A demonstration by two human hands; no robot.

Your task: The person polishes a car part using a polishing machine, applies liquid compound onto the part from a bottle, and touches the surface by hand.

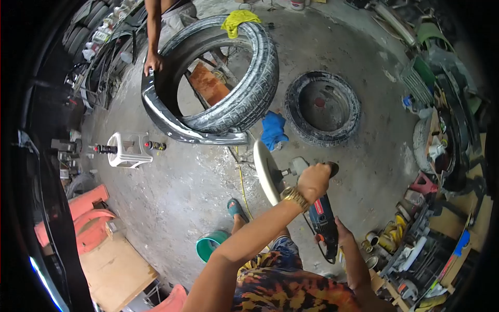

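Note:
My left hand (313,183), with a gold watch at the wrist, grips the front handle of a polisher (320,213). My right hand (344,234) is around the rear of its body, its fingers partly hidden. The white round polishing pad (266,171) stands on edge, facing left, just below and right of a glossy dark curved panel (176,125). The panel rests along the front of a large, whitish-stained tire (265,67) and appears apart from the pad. A co-worker's hand (153,63) holds the panel's upper left end.
A yellow cloth (240,21) hangs over the tire's top; a blue cloth (274,130) lies by its base. Another tire (345,88) lies flat at right. A white stool (125,156) with bottles stands at left. A teal bucket (204,249) and yellow cord (242,182) are near my feet.

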